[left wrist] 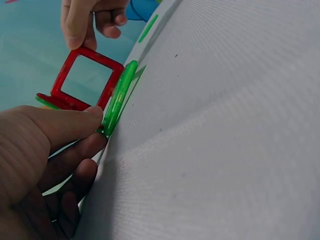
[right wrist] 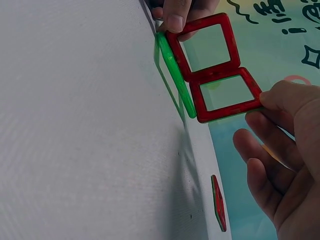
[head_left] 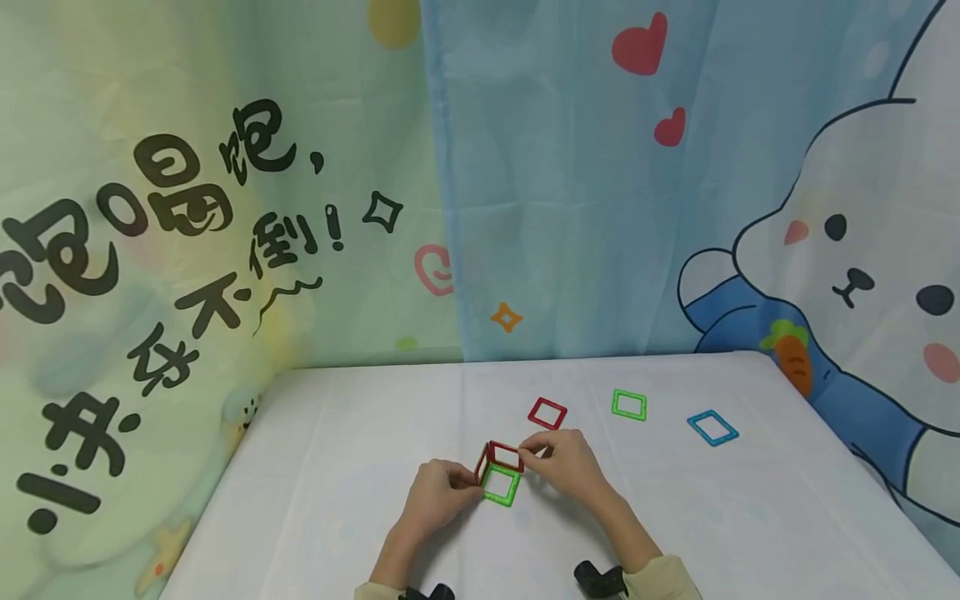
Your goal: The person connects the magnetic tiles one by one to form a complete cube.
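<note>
With the left hand (head_left: 442, 492) pinching one red plastic square frame (right wrist: 232, 40) beside the green plastic square frame (right wrist: 176, 75), and the right hand (head_left: 566, 462) pinching a second red plastic square frame (right wrist: 229, 111), light, even pressure above the white desk (head_left: 337, 433) should best keep their meeting edges flush.

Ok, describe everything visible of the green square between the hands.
The green square is a hollow frame with rounded edges, shiny like plastic. It appears slightly raised off the white tabletop, which shows through its middle. Two red squares stand along its sides, apparently touching. The left hand is at one corner; contact is unclear.
</note>
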Tool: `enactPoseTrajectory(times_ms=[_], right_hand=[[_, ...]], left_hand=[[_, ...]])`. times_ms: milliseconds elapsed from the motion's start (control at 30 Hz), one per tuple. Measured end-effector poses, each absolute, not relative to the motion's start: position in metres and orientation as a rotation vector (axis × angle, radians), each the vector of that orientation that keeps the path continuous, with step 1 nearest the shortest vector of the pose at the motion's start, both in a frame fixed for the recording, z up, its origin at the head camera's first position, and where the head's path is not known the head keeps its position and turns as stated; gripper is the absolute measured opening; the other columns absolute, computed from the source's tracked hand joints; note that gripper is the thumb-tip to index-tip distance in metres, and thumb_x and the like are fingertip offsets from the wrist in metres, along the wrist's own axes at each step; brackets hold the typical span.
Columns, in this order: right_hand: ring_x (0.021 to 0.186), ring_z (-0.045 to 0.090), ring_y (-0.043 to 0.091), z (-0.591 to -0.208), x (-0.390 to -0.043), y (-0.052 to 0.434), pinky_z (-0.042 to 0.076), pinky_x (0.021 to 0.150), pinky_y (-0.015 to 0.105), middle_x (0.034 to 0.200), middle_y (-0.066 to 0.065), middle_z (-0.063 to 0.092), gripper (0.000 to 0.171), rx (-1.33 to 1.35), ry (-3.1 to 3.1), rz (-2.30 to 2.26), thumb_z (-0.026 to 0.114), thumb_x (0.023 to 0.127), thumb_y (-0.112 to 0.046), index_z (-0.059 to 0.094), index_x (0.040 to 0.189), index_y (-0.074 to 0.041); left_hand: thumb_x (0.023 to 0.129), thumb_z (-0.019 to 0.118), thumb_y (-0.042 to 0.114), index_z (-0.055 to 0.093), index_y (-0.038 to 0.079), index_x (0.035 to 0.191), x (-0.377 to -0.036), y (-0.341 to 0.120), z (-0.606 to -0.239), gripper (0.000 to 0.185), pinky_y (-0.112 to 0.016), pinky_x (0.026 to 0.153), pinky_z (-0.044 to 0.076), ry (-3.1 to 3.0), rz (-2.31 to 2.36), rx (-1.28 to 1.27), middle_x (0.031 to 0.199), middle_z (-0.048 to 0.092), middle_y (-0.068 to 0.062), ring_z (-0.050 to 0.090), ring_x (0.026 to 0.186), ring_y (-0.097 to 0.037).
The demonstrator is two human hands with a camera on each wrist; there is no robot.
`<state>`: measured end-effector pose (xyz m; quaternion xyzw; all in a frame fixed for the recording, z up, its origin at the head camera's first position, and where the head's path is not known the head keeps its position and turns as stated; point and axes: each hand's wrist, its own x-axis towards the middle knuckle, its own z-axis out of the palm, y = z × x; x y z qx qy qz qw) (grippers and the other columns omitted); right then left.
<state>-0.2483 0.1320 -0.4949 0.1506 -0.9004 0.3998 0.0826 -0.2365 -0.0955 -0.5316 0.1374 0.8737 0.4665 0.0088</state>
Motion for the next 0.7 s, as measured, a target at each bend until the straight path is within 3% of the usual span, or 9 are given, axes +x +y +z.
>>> enactPoseTrajectory(times_ms=[700], right_hand=[[0.063,0.056,0.01,-0.4955,-0.245,0.1314,0.047,0.057,0.026,0.079,-0.008,0.068,0.004,0.434,-2.722,1.251,0.076,0.084,-0.012,0.075,0.088,-0.014]], left_hand=[[0.078,0.08,0.012,0.076,0.007,0.084,-0.2352,-0.096,-0.5304,0.009,-0.025,0.058,0.048,2.709,1.472,0.452,0.07,0.067,0.008,0.06,0.062,-0.005]])
